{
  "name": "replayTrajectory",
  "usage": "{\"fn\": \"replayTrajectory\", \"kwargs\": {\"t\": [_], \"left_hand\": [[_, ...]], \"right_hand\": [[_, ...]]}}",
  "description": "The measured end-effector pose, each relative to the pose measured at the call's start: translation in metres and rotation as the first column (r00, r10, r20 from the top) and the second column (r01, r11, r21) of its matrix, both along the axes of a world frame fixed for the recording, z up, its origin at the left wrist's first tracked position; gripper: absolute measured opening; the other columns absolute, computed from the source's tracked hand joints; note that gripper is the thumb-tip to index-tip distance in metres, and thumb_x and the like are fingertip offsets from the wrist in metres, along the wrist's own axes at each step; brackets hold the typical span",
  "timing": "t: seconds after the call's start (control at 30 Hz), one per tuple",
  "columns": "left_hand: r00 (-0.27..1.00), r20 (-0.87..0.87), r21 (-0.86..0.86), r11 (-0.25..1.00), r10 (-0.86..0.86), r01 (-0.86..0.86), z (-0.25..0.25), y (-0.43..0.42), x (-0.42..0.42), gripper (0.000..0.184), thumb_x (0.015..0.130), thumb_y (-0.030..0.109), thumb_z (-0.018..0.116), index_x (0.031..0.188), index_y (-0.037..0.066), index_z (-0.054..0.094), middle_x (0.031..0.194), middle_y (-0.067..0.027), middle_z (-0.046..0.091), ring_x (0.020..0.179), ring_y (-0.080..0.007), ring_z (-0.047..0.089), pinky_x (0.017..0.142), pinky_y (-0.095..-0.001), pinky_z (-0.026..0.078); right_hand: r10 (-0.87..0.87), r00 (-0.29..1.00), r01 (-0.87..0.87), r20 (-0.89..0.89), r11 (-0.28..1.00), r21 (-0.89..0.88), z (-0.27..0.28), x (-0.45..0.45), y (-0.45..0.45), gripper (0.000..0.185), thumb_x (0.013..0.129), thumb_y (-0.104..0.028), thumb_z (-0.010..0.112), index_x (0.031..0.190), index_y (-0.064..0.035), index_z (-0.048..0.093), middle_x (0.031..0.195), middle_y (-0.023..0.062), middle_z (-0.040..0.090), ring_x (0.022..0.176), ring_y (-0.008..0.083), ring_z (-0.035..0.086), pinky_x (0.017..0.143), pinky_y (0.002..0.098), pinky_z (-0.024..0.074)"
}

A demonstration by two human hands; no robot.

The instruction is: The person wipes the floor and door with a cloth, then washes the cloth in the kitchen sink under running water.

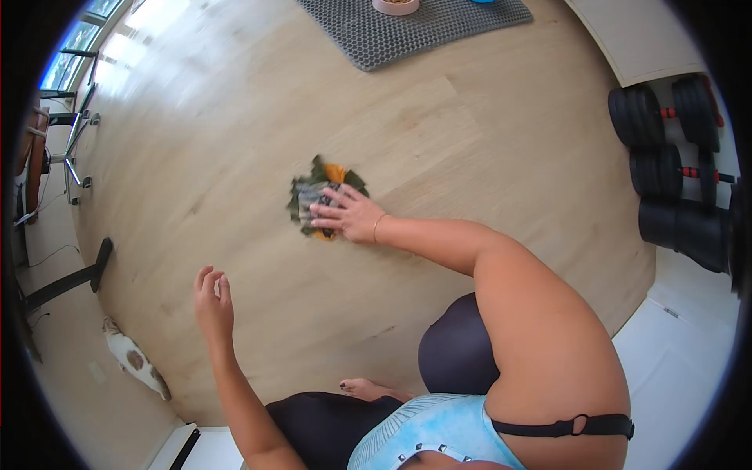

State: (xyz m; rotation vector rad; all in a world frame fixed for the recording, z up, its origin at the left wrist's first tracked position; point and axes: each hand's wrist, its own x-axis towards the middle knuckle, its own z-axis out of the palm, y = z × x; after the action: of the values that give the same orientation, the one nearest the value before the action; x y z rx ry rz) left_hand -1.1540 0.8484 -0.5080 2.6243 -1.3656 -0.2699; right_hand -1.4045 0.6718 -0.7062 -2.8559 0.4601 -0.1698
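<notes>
My right hand [356, 217] flat on a crumpled cloth of dark green, orange and patterned grey [310, 197], fingers spread apart. Cloth bunched, edges ragged, slightly blurred; mid-scene on the pale wood-grain floor [423, 149], nearer than the grey textured mat [415, 37]. My left hand [213, 304], left and nearer, fingers loosely bent, tips slightly apart.

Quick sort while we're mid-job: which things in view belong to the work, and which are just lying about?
Seems part of the job:
crumpled cloth, under the right hand
wooden floor around it

Apparently just lying about:
grey mat
pink bowl on the mat
dumbbells
black chair base
</notes>
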Motion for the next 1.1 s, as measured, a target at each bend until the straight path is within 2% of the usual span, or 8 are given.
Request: {"fn": "replayTrajectory", "kwargs": {"t": [0.17, 0.27, 0.37, 0.47, 0.53, 0.63, 0.8, 1.1], "left_hand": [[0.997, -0.064, -0.012, 0.999, -0.033, 0.033, -0.009, -0.017, -0.020, 0.014, 0.091, 0.018, 0.055, 0.094, 0.006, 0.061, 0.118, -0.0068, 0.057, 0.100, -0.0254, 0.058, 0.076, -0.0342, 0.048], [0.989, -0.143, 0.019, 1.000, 0.024, -0.021, -0.009, -0.020, -0.026, 0.015, 0.091, 0.019, 0.055, 0.095, 0.006, 0.062, 0.119, -0.0074, 0.057, 0.102, -0.0265, 0.057, 0.081, -0.0348, 0.047], [0.987, -0.156, 0.022, 1.000, 0.023, -0.019, -0.019, -0.022, -0.026, 0.016, 0.091, 0.019, 0.055, 0.095, 0.005, 0.062, 0.120, -0.0085, 0.056, 0.104, -0.0266, 0.057, 0.082, -0.0354, 0.047], [0.994, -0.105, 0.046, 0.998, -0.025, 0.030, -0.025, -0.039, -0.035, 0.016, 0.090, 0.019, 0.056, 0.095, 0.005, 0.062, 0.123, -0.0094, 0.055, 0.104, -0.0270, 0.057, 0.083, -0.0360, 0.047], [0.991, -0.109, 0.037, 0.996, -0.081, 0.085, -0.038, -0.054, -0.049, 0.016, 0.090, 0.018, 0.056, 0.096, 0.005, 0.062, 0.124, -0.0094, 0.055, 0.105, -0.0277, 0.057, 0.083, -0.0363, 0.047], [0.963, -0.264, 0.163, 0.982, -0.049, 0.094, -0.037, -0.099, -0.105, 0.016, 0.088, 0.017, 0.057, 0.100, 0.007, 0.062, 0.127, -0.0107, 0.053, 0.108, -0.0297, 0.056, 0.086, -0.0371, 0.047], [0.903, -0.187, 0.197, 0.886, -0.387, 0.421, -0.103, -0.136, -0.179, 0.047, 0.082, 0.024, 0.065, 0.126, 0.015, 0.051, 0.142, -0.0115, 0.039, 0.127, -0.0314, 0.041, 0.096, -0.0385, 0.043], [0.973, -0.085, 0.379, 0.896, -0.213, 0.229, -0.148, -0.165, -0.234, 0.102, 0.063, 0.037, 0.081, 0.146, 0.029, 0.023, 0.155, -0.0064, 0.013, 0.136, -0.0418, 0.023, 0.101, -0.0594, 0.032]], "right_hand": [[0.096, 0.995, -0.101, 0.035, 0.972, 0.212, 0.038, -0.010, -0.014, 0.019, 0.086, -0.018, 0.048, 0.104, -0.0224, 0.055, 0.102, 0.0015, 0.058, 0.084, 0.0241, 0.062, 0.066, 0.0363, 0.0492], [-0.449, 0.893, 0.247, 0.008, 0.507, 0.826, 0.069, -0.034, -0.054, 0.027, 0.089, -0.020, 0.052, 0.116, -0.0213, 0.052, 0.110, 0.0036, 0.057, 0.083, 0.0243, 0.061, 0.071, 0.0304, 0.0488], [-0.616, 0.784, 0.050, -0.072, -0.052, 0.997, 0.065, -0.089, -0.100, 0.042, 0.090, -0.021, 0.056, 0.131, -0.0184, 0.047, 0.121, 0.0040, 0.055, 0.091, 0.0217, 0.060, 0.084, 0.0297, 0.0470], [-0.782, 0.619, -0.019, 0.074, 0.079, 0.997, 0.042, -0.133, -0.124, 0.045, 0.090, -0.016, 0.054, 0.134, -0.0166, 0.045, 0.126, 0.0051, 0.053, 0.107, 0.0223, 0.055, 0.092, 0.0284, 0.0444], [-0.626, 0.736, 0.288, 0.256, 0.632, 0.719, 0.042, -0.146, -0.126, 0.044, 0.091, -0.015, 0.051, 0.134, -0.0202, 0.046, 0.133, 0.0032, 0.048, 0.123, 0.0247, 0.045, 0.101, 0.0338, 0.0391], [-0.403, 0.915, 0.395, 0.034, 0.908, 0.138, 0.025, -0.120, -0.106, 0.046, 0.093, -0.019, 0.048, 0.138, -0.0250, 0.041, 0.143, -0.0018, 0.039, 0.133, 0.0237, 0.034, 0.107, 0.0430, 0.0309], [-0.252, 0.959, 0.251, -0.128, 0.968, -0.020, 0.004, -0.118, -0.116, 0.047, 0.097, -0.044, 0.030, 0.144, -0.0354, 0.026, 0.153, -0.0074, 0.020, 0.140, 0.0184, 0.017, 0.113, 0.0462, 0.0135], [-0.978, -0.046, 0.994, -0.203, -0.025, -0.106, 0.004, -0.284, -0.311, 0.053, 0.097, -0.049, 0.017, 0.147, -0.0328, 0.015, 0.155, -0.0052, 0.010, 0.143, 0.0228, 0.010, 0.114, 0.0488, 0.0078]]}}
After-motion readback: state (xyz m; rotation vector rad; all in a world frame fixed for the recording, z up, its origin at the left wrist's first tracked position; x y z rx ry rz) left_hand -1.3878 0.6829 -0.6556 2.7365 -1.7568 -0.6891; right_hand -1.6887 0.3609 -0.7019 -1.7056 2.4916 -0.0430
